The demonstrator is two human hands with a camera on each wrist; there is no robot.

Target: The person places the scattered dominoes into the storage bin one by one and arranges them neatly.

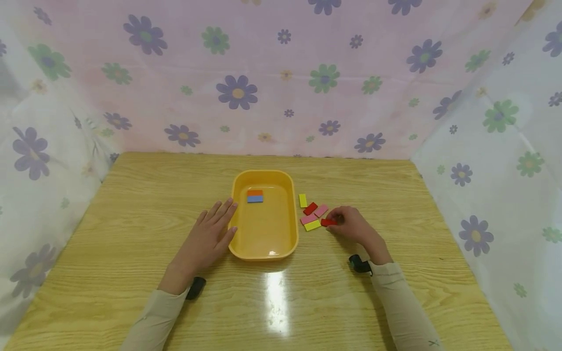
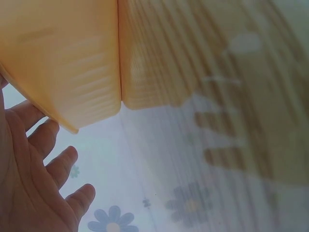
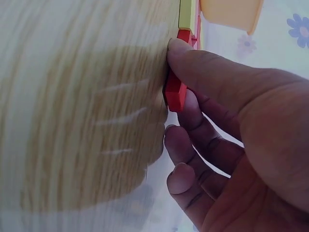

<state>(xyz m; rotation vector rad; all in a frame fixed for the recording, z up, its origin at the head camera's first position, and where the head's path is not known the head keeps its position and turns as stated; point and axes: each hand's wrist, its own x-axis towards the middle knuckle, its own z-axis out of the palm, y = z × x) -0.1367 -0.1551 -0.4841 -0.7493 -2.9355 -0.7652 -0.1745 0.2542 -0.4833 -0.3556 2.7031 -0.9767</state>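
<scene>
With its thumb and fingers my right hand (image 1: 354, 227) pinches a small flat red block (image 3: 175, 94) low over the table, at the near right of a loose group of blocks. My left hand (image 1: 207, 240) rests against the left rim of a yellow tray (image 1: 262, 257), fingers extended. Inside the tray an orange block (image 1: 255, 193) and a blue block (image 1: 255, 199) lie side by side. The group outside holds a second red block (image 1: 310, 208), pink blocks (image 1: 309, 219) and yellow blocks (image 1: 312, 225). In the left wrist view the tray's side wall (image 2: 72, 63) fills the upper left.
The wooden table (image 1: 167, 195) reaches back to a flowered pink curtain (image 1: 263, 122). Flowered white curtains (image 1: 496, 161) hang at both sides. Small black devices (image 1: 360, 263) are worn at the wrists, near the beige sleeves (image 1: 408, 302).
</scene>
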